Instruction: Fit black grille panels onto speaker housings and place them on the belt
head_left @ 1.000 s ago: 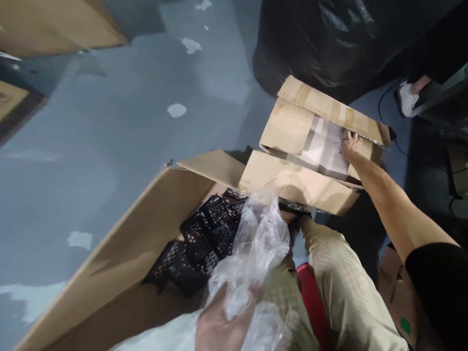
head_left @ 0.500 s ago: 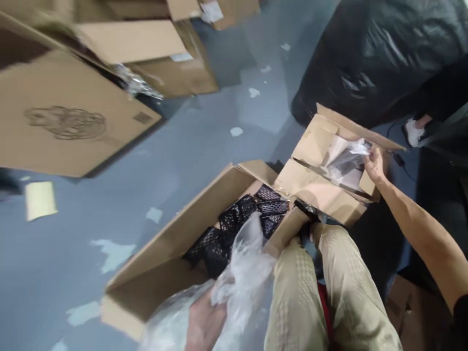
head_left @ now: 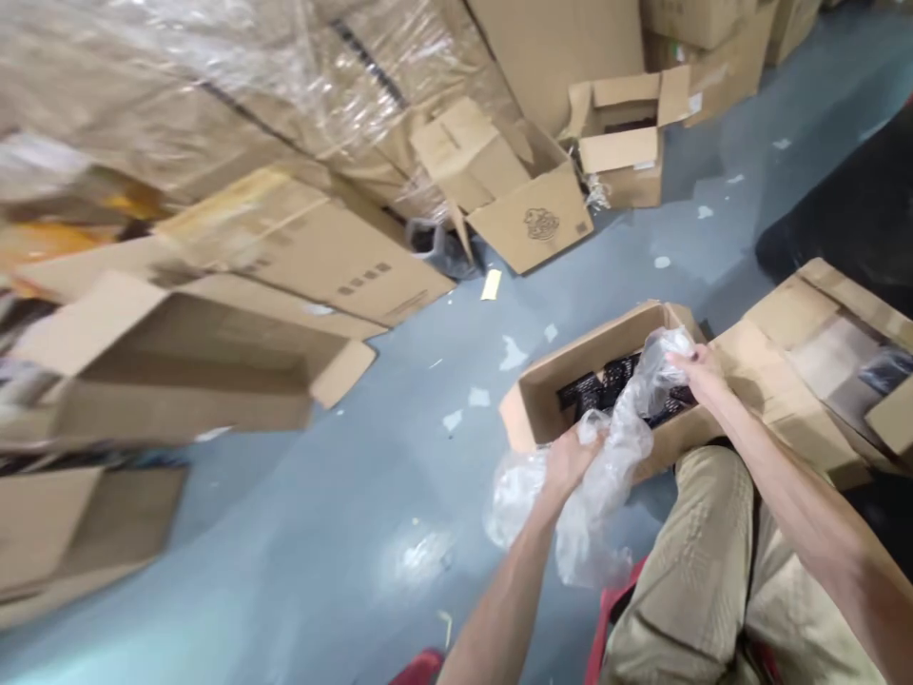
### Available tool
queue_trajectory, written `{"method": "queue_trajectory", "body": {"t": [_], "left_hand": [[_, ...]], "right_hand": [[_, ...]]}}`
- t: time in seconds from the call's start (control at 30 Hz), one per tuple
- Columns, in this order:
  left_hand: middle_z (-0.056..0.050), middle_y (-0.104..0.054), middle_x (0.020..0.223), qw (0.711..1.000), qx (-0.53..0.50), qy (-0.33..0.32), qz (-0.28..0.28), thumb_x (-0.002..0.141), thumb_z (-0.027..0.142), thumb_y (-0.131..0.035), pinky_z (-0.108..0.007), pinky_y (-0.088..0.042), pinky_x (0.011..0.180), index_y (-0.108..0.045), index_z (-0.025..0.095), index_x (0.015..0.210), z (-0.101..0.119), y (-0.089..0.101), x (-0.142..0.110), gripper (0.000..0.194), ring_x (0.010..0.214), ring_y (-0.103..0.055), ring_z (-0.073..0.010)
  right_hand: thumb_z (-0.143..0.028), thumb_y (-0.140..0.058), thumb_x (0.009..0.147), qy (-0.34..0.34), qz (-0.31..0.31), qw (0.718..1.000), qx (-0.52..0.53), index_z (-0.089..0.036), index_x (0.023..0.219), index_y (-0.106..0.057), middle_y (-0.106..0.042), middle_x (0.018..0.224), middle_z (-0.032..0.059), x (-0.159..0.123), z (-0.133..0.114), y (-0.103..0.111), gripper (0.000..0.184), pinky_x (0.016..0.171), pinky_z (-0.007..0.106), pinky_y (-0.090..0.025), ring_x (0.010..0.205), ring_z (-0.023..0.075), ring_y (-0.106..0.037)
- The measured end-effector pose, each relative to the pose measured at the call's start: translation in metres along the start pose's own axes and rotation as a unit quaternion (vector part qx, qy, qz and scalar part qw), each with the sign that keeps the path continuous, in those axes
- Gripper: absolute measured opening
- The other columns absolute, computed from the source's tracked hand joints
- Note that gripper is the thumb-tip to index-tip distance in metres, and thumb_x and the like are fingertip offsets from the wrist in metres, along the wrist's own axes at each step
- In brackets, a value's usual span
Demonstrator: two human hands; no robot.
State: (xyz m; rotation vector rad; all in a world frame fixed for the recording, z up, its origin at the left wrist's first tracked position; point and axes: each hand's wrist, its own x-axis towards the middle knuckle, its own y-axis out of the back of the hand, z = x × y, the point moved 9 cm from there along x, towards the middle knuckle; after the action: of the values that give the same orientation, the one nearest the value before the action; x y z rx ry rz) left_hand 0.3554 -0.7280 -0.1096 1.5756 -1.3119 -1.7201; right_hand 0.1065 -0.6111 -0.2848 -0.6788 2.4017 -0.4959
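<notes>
A crumpled clear plastic bag [head_left: 628, 419] stretches between my two hands over the near side of an open cardboard box [head_left: 528, 419]. My left hand [head_left: 574, 457] is closed around its lower part, and my right hand [head_left: 703, 373] pinches its upper end. Inside the box lie several black perforated plastic pieces [head_left: 589, 392], partly hidden by the bag. To the right stands a second open carton [head_left: 756, 357] with a clear-wrapped dark item [head_left: 886, 369] in it.
Large open cartons [head_left: 214, 366] stand on the left. Film-wrapped boxes [head_left: 271, 86] fill the back, with smaller cartons [head_left: 528, 224] before them. A black bag [head_left: 845, 205] is at the right. Paper scraps [head_left: 512, 354] dot the blue floor. Red plastic [head_left: 606, 609] shows beside my knees.
My right hand has left the wrapped item in the right carton and now grips the bag's upper end. My left hand still holds the bag. The view has swung left.
</notes>
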Motion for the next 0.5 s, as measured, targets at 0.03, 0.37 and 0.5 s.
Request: {"method": "queue_trajectory", "body": {"t": [0.03, 0.37, 0.5], "left_hand": [[-0.013, -0.083, 0.120, 1.000, 0.013, 0.001, 0.005, 0.100, 0.045, -0.062, -0.033, -0.053, 0.090, -0.074, 0.023, 0.117, -0.007, 0.002, -0.002, 0.030, 0.120, -0.075, -0.0329], [-0.017, -0.080, 0.125, 0.998, 0.070, 0.000, -0.002, 0.094, 0.064, -0.074, -0.041, -0.053, 0.098, -0.057, 0.024, 0.146, -0.043, 0.004, -0.013, 0.068, 0.125, -0.074, -0.0385], [-0.019, -0.080, 0.125, 0.997, 0.060, -0.054, 0.003, 0.086, 0.065, -0.082, -0.041, -0.054, 0.099, -0.056, 0.019, 0.148, -0.010, 0.001, 0.005, 0.082, 0.124, -0.074, -0.0400]], "right_hand": [[-0.064, -0.086, 0.059, -0.009, -0.029, 1.000, -0.006, -0.026, 0.075, -0.041, -0.049, 0.064, -0.0082, -0.007, 0.009, -0.026, 0.061, 0.060, 0.027, -0.044, 0.058, 0.0116, -0.045], [-0.043, -0.072, 0.070, 0.030, -0.205, 0.964, -0.168, -0.025, 0.071, -0.045, -0.040, 0.065, -0.0083, -0.050, 0.005, -0.110, 0.033, 0.063, 0.025, -0.031, 0.066, 0.0134, -0.037], [-0.033, -0.069, 0.075, 0.076, -0.299, 0.935, -0.176, -0.024, 0.076, -0.048, -0.044, 0.070, -0.0076, -0.089, -0.024, -0.156, 0.023, 0.065, 0.026, -0.035, 0.067, 0.0134, -0.042]]}}
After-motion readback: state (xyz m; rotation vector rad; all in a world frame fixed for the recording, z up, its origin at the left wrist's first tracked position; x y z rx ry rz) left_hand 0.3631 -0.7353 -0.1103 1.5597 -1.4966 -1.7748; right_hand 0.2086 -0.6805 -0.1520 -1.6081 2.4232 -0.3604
